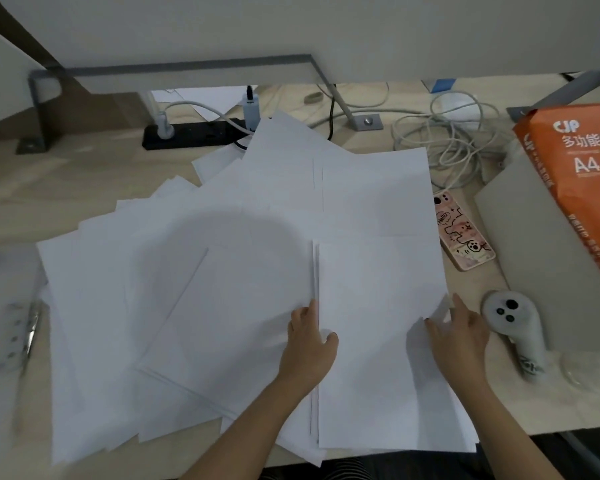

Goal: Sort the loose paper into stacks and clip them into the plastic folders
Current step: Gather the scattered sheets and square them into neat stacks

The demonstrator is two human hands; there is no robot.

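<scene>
Loose white paper lies fanned and overlapping across the counter in my head view, reaching from the far middle to the near edge, where a few sheets hang over. At near right a squared stack rests on top of the spread, long side running away from me, its left edge showing several aligned sheets and its right edge curled upward. Left of it a thinner tilted stack lies askew. At far left, just beside the spread, I see a blurred plastic folder with its metal clip.
</scene>
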